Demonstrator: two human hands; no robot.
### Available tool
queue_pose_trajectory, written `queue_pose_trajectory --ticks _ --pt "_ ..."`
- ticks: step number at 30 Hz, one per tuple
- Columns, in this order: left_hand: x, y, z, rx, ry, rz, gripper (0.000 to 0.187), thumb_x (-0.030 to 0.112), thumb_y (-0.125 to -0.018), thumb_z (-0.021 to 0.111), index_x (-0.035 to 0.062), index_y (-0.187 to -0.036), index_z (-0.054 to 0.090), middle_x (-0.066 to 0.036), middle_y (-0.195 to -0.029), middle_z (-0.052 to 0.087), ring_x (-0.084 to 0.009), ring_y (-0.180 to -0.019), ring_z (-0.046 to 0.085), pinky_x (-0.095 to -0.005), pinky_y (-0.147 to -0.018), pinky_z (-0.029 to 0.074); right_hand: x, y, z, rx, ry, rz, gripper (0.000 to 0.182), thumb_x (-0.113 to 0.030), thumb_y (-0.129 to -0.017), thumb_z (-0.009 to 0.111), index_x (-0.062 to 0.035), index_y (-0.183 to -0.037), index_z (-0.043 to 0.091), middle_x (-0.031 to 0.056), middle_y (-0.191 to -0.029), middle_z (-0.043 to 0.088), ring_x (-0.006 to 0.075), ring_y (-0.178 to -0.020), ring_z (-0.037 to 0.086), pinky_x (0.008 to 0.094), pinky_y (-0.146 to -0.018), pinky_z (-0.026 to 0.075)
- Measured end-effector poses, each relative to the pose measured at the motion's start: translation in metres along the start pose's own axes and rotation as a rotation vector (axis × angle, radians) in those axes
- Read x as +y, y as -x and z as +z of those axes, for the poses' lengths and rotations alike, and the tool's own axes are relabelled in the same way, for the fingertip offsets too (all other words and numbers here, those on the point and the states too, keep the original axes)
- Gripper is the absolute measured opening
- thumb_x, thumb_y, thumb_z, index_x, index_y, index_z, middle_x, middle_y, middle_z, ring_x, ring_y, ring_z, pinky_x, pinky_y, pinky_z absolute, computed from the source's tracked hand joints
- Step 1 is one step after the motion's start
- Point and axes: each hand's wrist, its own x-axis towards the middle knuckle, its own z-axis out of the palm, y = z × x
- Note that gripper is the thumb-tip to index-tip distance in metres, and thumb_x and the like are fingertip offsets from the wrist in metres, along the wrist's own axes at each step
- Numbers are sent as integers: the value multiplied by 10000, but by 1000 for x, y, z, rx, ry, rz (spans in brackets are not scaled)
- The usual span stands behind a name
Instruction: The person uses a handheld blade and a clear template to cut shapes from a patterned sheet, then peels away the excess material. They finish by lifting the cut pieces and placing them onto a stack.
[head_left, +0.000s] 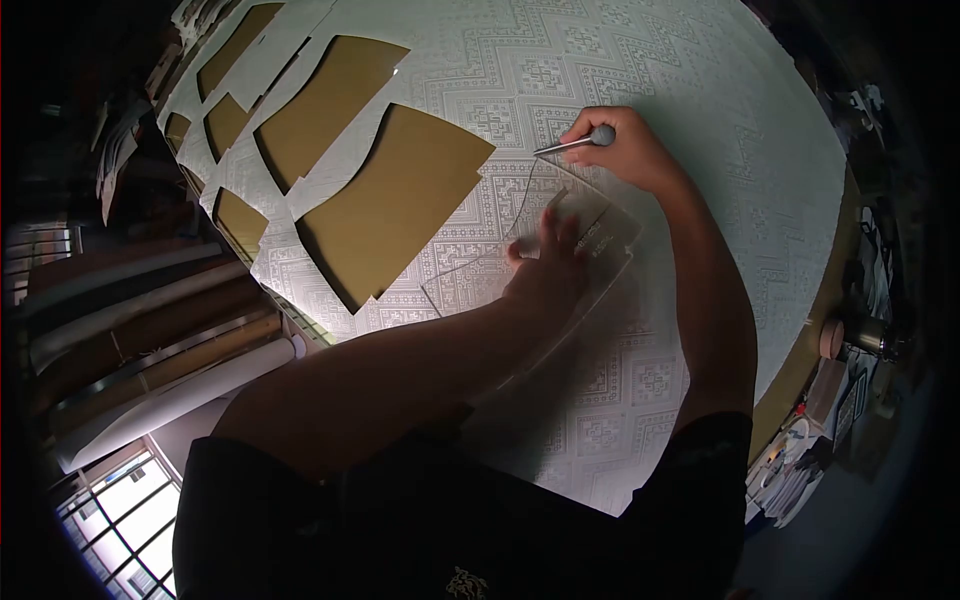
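Note:
My right hand [625, 150] is closed round a slim metal knife [575, 145] with a rounded butt end, its point touching the patterned sheet [690, 330]. The knife tip sits at the far corner of a clear template [615, 225]. My left hand [550, 270] lies on that template, fingers spread and pressing it against the sheet. A thin dark line [525, 195] runs along the template's side from the knife tip toward my left fingers. The pale sheet has an embossed geometric pattern. My left forearm hides part of the template's near end.
Several curved cut-out openings [395, 195] at the left of the sheet show a brown surface beneath. Rolls of material [150, 340] are stacked at the left, beyond the table edge. A metal container [865, 338] and papers [790, 480] lie along the right side.

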Motion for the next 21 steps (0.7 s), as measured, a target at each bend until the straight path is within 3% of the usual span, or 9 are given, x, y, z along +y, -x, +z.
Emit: queue_pose_trajectory --ticks 5,8,15,17,21 --pt "1 -8 20 92 125 -37 587 137 -1007 523 -36 -1544 361 -376 -1645 155 -603 -1508 176 -713 -926 509 -22 -53 -27 -415 123 88 157 -18 -809 808 -18 -956 756 65 -920 747 104 -782 706 241 -663 577" --pt "1 -9 24 106 165 -41 554 141 -1013 515 -6 -1534 393 -364 -1649 160 -589 -1517 167 -716 -908 508 -39 -87 -26 -604 276 197 140 44 -774 806 0 -890 741 53 -899 741 120 -816 695 274 -751 572" --pt "9 -13 36 174 113 -115 495 177 -1013 532 69 -1494 484 -326 -1663 179 -586 -1509 195 -689 -893 526 -54 -124 -10 -833 367 188 174 45 -728 823 -3 -877 747 50 -879 744 135 -827 703 281 -734 563" --pt "10 -14 37 208 141 -121 479 185 -1012 540 87 -1480 508 -310 -1668 188 -578 -1510 200 -681 -885 534 -46 -127 -8 -900 342 94 166 4 -764 825 -20 -907 744 61 -851 749 118 -747 723 259 -651 584" --pt "12 -13 38 211 97 -128 480 183 -1016 534 99 -1488 505 -306 -1669 188 -569 -1515 194 -677 -885 536 -45 -126 2 -963 339 10 171 -13 -761 838 -25 -905 746 55 -841 746 112 -713 705 264 -624 563"
